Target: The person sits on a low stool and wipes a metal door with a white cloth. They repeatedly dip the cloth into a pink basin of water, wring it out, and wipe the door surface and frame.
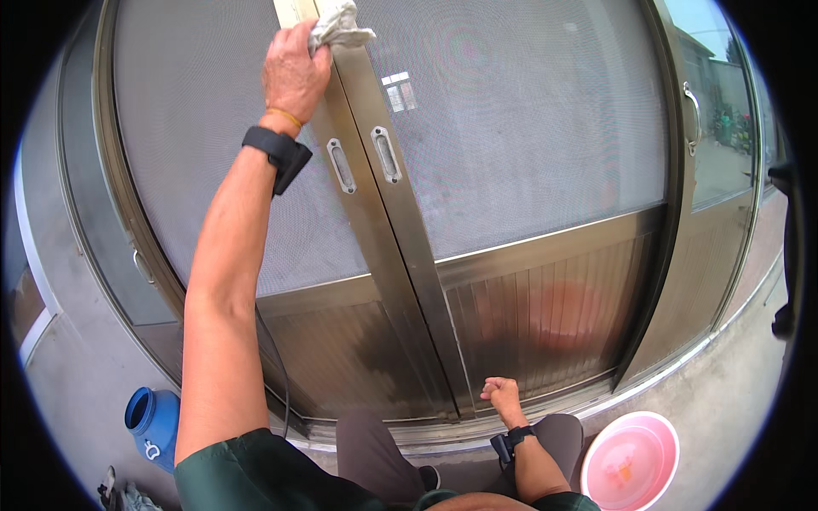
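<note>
My left hand (297, 73) is raised at the top of the view and grips a whitish cloth (339, 27) against the metal frame of a sliding screen door (361, 83). Below it, two recessed metal pulls (386, 154) sit side by side on the meeting stiles. Low down, near my knee and in front of the ribbed lower door panel (543, 306), my right hand (501, 396) is loosely curled with nothing visible in it. Black bands with devices are on both wrists.
A pink plastic basin (668, 447) with water stands at the lower right. A blue plastic barrel (167, 425) stands at the lower left, with crumpled cloth (137, 498) below it. A dark cable (281, 370) hangs by the door. A side door with a curved handle (693, 118) is at right.
</note>
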The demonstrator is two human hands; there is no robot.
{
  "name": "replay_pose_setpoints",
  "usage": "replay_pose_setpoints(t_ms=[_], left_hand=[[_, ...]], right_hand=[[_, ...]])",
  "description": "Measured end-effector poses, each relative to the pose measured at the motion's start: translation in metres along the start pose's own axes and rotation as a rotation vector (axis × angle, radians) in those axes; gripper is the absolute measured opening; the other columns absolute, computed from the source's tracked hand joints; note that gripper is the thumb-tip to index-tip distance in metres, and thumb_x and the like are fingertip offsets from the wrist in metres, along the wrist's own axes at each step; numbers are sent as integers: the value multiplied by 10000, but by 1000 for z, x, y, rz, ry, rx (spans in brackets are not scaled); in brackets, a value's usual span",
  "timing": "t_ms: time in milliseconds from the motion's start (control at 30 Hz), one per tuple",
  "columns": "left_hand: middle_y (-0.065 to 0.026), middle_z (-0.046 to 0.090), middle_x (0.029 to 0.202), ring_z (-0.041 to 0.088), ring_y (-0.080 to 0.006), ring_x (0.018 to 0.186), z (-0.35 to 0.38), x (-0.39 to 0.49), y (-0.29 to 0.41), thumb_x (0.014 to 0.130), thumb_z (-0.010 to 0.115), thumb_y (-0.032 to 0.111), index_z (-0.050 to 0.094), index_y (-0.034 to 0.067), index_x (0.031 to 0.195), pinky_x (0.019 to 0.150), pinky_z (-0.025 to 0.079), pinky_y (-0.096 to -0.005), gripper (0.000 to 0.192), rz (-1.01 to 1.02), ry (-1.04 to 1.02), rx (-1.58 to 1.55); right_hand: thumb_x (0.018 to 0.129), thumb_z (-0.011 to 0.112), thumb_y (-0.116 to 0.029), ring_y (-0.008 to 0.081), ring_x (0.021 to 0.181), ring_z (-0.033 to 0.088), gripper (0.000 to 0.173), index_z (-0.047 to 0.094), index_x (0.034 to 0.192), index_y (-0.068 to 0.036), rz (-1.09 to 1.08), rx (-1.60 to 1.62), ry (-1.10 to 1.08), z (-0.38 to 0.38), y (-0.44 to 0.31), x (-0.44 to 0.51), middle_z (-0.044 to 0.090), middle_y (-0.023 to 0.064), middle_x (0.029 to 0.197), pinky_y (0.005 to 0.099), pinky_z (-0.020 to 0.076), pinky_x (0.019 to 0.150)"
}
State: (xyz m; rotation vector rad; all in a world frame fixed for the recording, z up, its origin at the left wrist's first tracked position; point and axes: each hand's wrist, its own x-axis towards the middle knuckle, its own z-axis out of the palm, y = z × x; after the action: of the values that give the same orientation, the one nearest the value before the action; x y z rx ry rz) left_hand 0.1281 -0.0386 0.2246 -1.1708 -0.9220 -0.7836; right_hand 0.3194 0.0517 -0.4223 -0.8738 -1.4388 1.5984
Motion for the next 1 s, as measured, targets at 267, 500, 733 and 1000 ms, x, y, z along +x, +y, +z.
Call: replay_pose_setpoints(t_ms=[267, 500, 733, 1000], left_hand=[[-193, 577, 1022, 577, -377, 993, 41, 64, -1, 856, 538, 35, 660, 40, 1012, 854, 508, -432, 197, 48, -112, 311], [-162, 579, 1005, 567, -342, 984, 48, 30, -7, 841, 506, 12, 632, 33, 977, 856, 493, -424, 187, 389, -287, 397], [-104, 551, 973, 557, -255, 934, 33, -65, 40, 773, 580, 48, 601, 11, 939, 815, 517, -322, 171, 508, -421, 397], [-122, 539, 1044, 540, -276, 924, -20, -201, 112, 751, 607, -12, 602, -14, 1135, 797, 506, -357, 384, 442, -891, -93]], right_hand=[[876, 603, -66, 147, 698, 695, 280, 670, 1091, 99, 86, 114, -82, 2, -30, -16, 698, 94, 823, 248, 513, 607], [933, 589, -115, 131, 747, 681, 269, 654, 1132, 53, 115, 229, -95, -18, -58, -28, 699, 99, 907, 223, 461, 602], [941, 553, -87, 138, 762, 693, 260, 662, 1141, 36, 112, 293, -10, -38, -74, -29, 708, 93, 906, 222, 470, 613], [937, 567, -102, 138, 759, 688, 273, 656, 1152, 40, 89, 307, -37, -46, -69, -29, 705, 93, 906, 237, 467, 627]])
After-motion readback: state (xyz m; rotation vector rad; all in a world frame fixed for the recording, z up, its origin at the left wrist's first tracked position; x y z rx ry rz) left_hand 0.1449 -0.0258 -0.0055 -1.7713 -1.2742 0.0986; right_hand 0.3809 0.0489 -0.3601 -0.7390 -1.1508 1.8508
